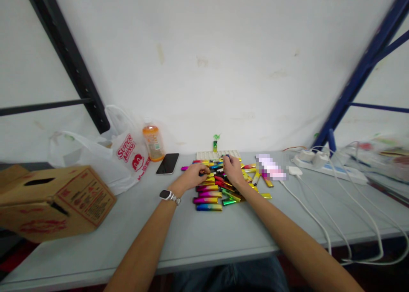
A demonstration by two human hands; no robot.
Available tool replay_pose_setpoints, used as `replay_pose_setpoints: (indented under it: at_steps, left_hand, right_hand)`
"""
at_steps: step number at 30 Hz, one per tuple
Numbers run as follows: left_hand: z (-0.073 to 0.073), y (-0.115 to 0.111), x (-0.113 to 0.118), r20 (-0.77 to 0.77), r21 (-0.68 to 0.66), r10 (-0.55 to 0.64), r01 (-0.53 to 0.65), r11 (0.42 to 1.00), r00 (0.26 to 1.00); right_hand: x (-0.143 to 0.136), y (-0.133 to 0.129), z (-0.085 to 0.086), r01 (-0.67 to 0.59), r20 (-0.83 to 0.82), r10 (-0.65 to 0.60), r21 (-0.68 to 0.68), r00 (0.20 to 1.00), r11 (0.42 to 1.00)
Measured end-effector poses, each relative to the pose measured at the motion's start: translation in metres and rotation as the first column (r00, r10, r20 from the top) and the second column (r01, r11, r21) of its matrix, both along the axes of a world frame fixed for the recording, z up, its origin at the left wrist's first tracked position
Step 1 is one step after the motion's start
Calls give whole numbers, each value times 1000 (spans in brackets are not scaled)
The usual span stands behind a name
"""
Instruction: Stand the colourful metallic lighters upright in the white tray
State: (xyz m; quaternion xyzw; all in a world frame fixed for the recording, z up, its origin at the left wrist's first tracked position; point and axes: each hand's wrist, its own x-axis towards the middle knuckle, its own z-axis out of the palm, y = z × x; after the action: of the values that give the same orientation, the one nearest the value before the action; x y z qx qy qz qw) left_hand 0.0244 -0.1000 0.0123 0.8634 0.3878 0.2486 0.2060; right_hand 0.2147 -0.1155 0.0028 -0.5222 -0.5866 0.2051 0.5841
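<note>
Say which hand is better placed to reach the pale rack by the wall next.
Probably the right hand: its fingers are right by the pale rack in this view, whereas the left hand is lower in the picture, beside the colourful pieces.

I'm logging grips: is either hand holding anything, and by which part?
Can't tell: left hand and right hand hide any hold among the colourful pieces.

The front tabletop (198,236) is free; a carton (78,198) blocks left, a power strip (349,172) right.
</note>
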Motion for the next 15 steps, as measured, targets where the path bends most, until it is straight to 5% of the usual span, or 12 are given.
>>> replay_pose_setpoints:
  at_steps: [8,15]
  left_hand:
    - [-4,5,6,8,10,48,-48,999,999]
    - [-2,3,7,7,27,51,-51,998,999]
  right_hand:
    - [1,3,0,3,-22,0,99,1000,995]
    - [10,8,9,-62,133,42,149,990,987]
